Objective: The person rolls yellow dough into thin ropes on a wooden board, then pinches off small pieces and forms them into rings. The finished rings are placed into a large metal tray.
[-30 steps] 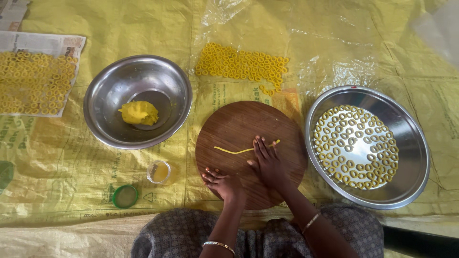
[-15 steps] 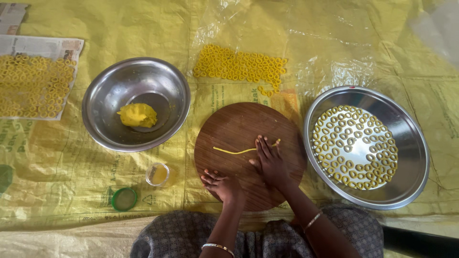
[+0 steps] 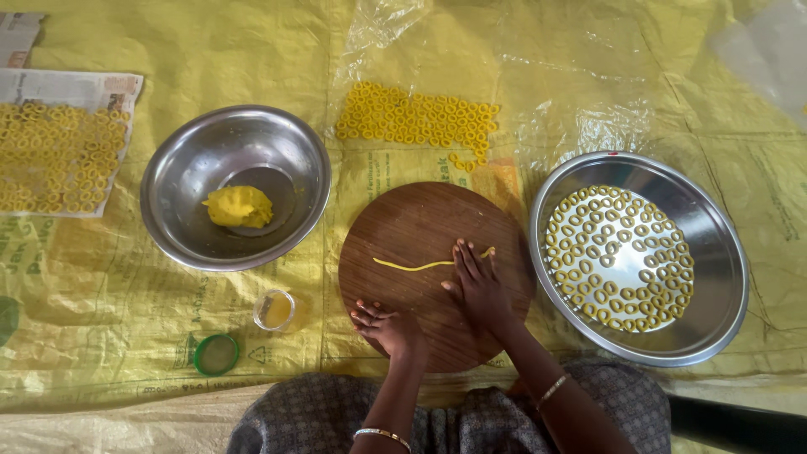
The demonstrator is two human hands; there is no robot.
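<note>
Here the right hand (image 3: 477,286) lies flat, fingers spread, on a thin yellow dough strand (image 3: 416,266) on the round wooden board (image 3: 412,223); the left hand (image 3: 388,324), empty, rests open at the board's near edge.

Your right hand (image 3: 477,287) lies flat, palm down, fingers straight and together, pointing far. Your left hand (image 3: 388,326) rests nearer you and to the left, fingers spread and pointing left. Both forearms angle in from the near edge, a bangle on each wrist.

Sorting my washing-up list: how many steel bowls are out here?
2. One steel bowl left of the round board holds a dough lump; the other steel bowl, right of it, holds dough rings.
</note>
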